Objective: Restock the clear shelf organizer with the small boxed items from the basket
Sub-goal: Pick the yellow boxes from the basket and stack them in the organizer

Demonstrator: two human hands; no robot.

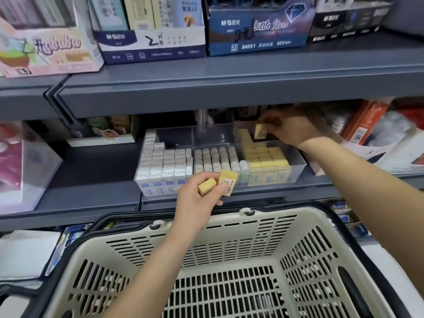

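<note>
Yellow boxed item (260,131) is hanging in the right hand (289,130), its grip pinching it over the far right bay of the clear organizer (296,159). Left hand (199,198) is pinching two spare boxes (218,183) near the emptied-looking basket (229,260). Next: seat it upright beside the yellow rows.

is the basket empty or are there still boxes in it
Empty, as far as the view shows: the basket floor shows only bare slots. The last yellow boxes are in the left hand and right hand.
</note>
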